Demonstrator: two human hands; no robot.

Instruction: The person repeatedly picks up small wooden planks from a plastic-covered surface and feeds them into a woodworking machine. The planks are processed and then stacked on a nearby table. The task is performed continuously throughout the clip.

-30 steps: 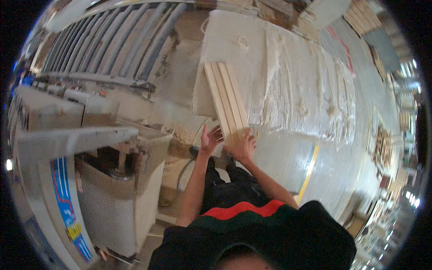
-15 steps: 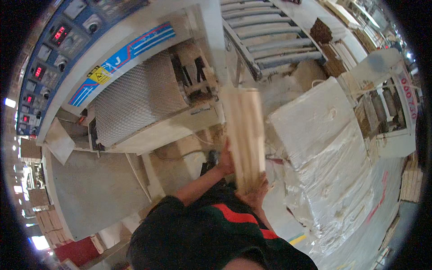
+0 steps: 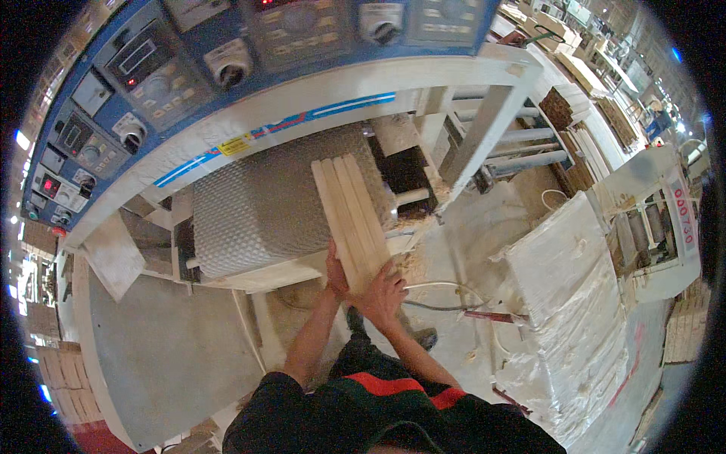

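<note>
Both hands grip a small bundle of pale wooden strips [image 3: 350, 212], pressed side by side. My left hand [image 3: 336, 271] is closed along its left edge near the close end. My right hand [image 3: 382, 293] is wrapped round the close right corner. The bundle points away from me, its far end over the textured grey conveyor belt [image 3: 253, 200] of a machine. I cannot tell whether the wood touches the belt.
Above the belt runs a blue control panel [image 3: 295, 34] with knobs and displays. A roller conveyor [image 3: 522, 147] stands at the far right. Plastic-wrapped material [image 3: 567, 287] lies to my right, a grey panel [image 3: 174, 348] to my left. A hose [image 3: 439, 286] crosses the floor.
The bundle has swung left and forward from beside the machine to over its belt. Both hands moved along with it, and my view shifted closer to the control panel.
</note>
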